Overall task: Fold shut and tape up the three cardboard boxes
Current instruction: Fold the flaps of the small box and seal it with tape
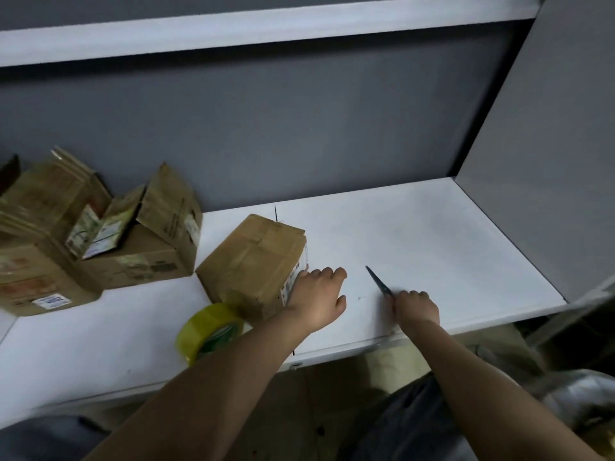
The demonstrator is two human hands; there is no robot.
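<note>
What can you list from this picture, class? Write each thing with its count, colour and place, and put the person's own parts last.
closed box: one, brown cardboard, flaps shut, middle of the table.
open boxes: two, brown cardboard, flaps up, at the table's left end.
tape roll: one, yellow, near table edge, in front of the closed box.
scissors: one pair, dark blades, right of the closed box.
table: one, white, against a grey wall.
shelf: one, white, above.
left hand: one, open, resting against the closed box's right side.
right hand: one, grips the scissors' handles.
</note>
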